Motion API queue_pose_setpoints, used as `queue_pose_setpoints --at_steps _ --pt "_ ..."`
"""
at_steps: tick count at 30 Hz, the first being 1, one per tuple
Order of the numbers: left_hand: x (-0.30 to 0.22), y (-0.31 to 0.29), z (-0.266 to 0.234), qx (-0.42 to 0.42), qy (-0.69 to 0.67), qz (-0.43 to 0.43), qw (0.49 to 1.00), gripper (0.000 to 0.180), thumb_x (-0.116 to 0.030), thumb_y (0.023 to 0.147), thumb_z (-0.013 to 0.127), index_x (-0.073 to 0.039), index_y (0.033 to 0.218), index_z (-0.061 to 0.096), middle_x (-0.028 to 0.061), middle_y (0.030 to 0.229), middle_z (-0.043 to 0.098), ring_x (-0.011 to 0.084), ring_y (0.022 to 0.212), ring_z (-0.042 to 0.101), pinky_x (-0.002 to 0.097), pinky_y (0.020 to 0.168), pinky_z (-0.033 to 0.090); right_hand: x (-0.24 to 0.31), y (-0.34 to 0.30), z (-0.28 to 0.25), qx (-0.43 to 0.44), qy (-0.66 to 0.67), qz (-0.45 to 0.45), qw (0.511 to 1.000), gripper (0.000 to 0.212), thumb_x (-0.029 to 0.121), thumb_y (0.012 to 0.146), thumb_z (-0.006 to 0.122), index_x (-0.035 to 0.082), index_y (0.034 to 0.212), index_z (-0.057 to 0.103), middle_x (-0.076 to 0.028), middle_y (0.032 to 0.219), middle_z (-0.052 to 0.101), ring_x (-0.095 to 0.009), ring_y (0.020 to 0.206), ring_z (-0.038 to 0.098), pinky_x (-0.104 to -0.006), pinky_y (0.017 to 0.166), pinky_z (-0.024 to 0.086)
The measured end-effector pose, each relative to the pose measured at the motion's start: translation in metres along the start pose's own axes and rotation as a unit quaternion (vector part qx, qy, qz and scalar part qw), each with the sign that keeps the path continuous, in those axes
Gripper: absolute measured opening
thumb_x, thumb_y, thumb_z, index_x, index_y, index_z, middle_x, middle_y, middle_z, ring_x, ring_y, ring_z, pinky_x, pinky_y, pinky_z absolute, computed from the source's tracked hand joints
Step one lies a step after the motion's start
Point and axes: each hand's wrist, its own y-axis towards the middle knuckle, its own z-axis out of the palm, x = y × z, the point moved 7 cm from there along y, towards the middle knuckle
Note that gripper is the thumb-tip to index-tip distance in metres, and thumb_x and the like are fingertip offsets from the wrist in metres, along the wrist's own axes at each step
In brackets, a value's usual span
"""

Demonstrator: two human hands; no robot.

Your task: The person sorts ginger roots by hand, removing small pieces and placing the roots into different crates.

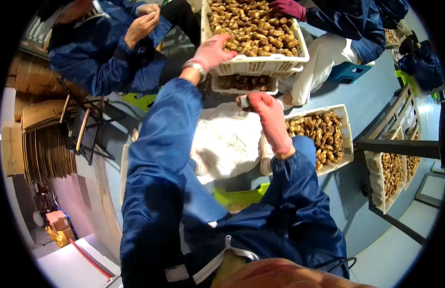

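My left hand, in a pink glove with a watch at the wrist, reaches over the near left corner of a white plastic crate. Its thumb and fingers are apart, the fingertips at the edge of the knobbly brown-and-cream pieces, like mushrooms or tubers, that fill the crate. My right hand, in a redder pink glove, is closed above a white sheet between my feet. From its fingers juts a small pale, square-edged thing with something dark beside it; its kind is unclear.
Below the full crate sits another white crate with dark contents. To my right stands a crate of the same pieces; more crates are by a rack. Co-workers sit at far left and far right. Flattened cardboard stacks left.
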Motion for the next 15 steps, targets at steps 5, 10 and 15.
queue_pose_setpoints --at_steps 5,10,15 --pt "0.030 0.073 0.055 0.181 0.032 -0.082 0.980 0.091 -0.061 0.075 0.070 -0.015 0.146 0.038 0.0164 0.149 0.039 0.0329 0.137 0.037 0.0401 0.112 0.033 0.034 -0.014 0.000 -0.018 -0.037 0.023 0.999 0.024 0.019 0.091 0.061 0.000 0.102 0.069 -0.002 0.093 0.068 -0.009 0.085 0.058 -0.0229 0.077 0.046" --pt "0.018 0.085 0.076 0.196 0.156 -0.072 0.965 0.097 -0.074 0.072 0.062 -0.018 0.147 0.037 0.0171 0.146 0.043 0.0348 0.132 0.044 0.0432 0.108 0.037 0.040 -0.011 -0.007 -0.009 -0.069 0.012 0.998 0.021 0.016 0.093 0.057 0.002 0.102 0.070 -0.001 0.091 0.066 -0.007 0.081 0.054 -0.0220 0.076 0.043" --pt "0.036 0.081 0.060 0.164 0.097 -0.113 0.975 0.091 -0.067 0.073 0.066 -0.017 0.145 0.040 0.0196 0.143 0.044 0.0372 0.129 0.046 0.0444 0.108 0.037 0.035 -0.011 0.001 -0.011 -0.047 0.032 0.998 0.022 0.016 0.094 0.057 0.001 0.102 0.070 0.000 0.091 0.067 -0.007 0.082 0.055 -0.0213 0.076 0.043"
